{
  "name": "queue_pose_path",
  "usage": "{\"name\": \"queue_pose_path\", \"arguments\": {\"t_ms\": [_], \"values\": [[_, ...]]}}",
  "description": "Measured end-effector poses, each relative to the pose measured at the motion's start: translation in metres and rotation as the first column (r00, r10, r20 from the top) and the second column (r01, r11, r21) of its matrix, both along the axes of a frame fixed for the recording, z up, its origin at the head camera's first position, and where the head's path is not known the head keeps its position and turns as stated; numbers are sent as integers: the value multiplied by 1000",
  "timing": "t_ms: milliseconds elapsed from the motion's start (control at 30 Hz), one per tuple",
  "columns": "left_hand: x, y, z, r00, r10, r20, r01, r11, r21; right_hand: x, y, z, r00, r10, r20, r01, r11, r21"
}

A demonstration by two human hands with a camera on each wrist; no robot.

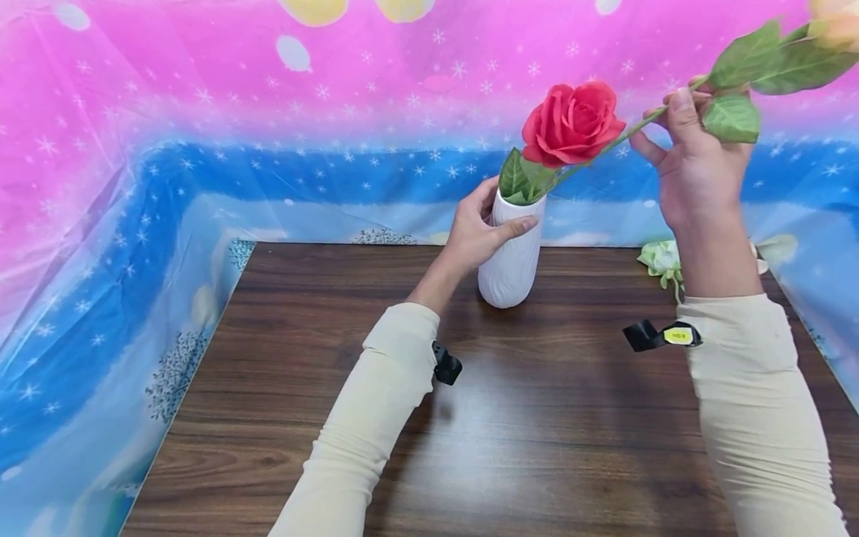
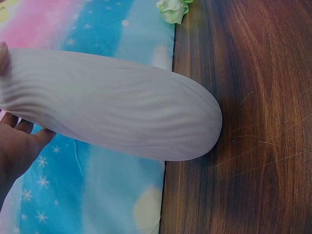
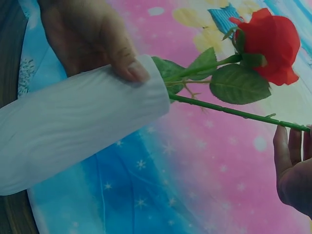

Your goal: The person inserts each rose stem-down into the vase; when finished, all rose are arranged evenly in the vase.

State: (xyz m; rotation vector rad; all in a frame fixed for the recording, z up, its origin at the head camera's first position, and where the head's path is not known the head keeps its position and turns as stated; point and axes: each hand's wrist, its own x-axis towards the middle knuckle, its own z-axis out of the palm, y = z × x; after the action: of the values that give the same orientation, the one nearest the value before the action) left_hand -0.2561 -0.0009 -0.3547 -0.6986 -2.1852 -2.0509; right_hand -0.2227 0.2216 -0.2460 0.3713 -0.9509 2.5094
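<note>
A white ribbed vase (image 1: pixel 511 257) stands on the table, leaning slightly. My left hand (image 1: pixel 473 227) grips it near the rim, thumb across the front. Out of its mouth rises a red rose (image 1: pixel 573 125) with green leaves (image 3: pixel 240 84). My right hand (image 1: pixel 705 160), raised at the right, pinches the long green stem (image 3: pixel 229 110) of a second flower. That stem slants down to the vase mouth, its lower end at or just inside the rim. Its pale orange bloom (image 1: pixel 835 26) is partly cut off at the top right corner, above large leaves (image 1: pixel 751 63).
A pale green and white flower (image 1: pixel 660 259) lies at the back right of the dark wooden table (image 1: pixel 322 313), partly behind my right forearm. A pink and blue patterned cloth (image 1: pixel 221 171) hangs behind and beside the table. Each sleeve carries a small black wrist camera (image 1: pixel 446 364).
</note>
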Motion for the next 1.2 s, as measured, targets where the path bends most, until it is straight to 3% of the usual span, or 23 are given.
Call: {"name": "queue_pose_path", "arguments": {"t_ms": [133,300,767,1200], "values": [[0,0,1,1000,-3,4,3,1000,-2,-2,-7,-3,999,-17,-52,24,991,131],[0,-1,2,1000,1,10,-1,1000,-11,-6,-15,-7,994,-53,-91,76,960,268],[2,0,4,999,13,30,-12,1000,-27,-13,-28,-31,999,31,7,-32,937,348],[1,-1,4,999,9,32,-7,999,-44,-28,-37,-55,999,-5,42,-17,858,514]]}}
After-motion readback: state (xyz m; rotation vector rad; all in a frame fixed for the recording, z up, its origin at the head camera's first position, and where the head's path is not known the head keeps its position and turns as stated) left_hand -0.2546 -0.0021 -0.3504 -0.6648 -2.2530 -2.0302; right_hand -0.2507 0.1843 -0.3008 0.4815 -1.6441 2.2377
